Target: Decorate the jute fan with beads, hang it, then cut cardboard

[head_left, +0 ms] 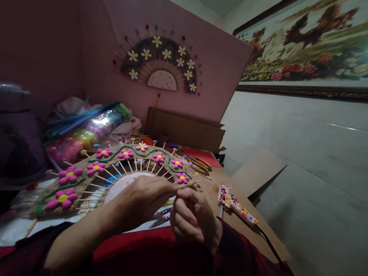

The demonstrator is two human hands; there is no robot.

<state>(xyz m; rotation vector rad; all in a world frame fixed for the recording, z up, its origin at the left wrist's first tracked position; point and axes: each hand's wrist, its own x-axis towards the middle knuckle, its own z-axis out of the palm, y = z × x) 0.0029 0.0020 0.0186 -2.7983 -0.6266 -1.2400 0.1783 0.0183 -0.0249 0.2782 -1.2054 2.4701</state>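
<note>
My left hand and my right hand meet fingertip to fingertip in front of the fan's right end. Both are pinched closed; whatever sits between the fingertips is too small to make out. Behind them stands a half-round fan of twine wound over thin sticks. Pink clay flowers with yellow centres and a wavy green cord decorate it, and small coloured balls tip the sticks. My left hand hides part of its pale dotted centre. Scissors lie partly hidden between the hands.
A flower-patterned glue gun with a black cable lies on the brown board at right. Bagged colourful craft material is piled at back left, and cardboard stands behind. A similar fan hangs on the pink panel.
</note>
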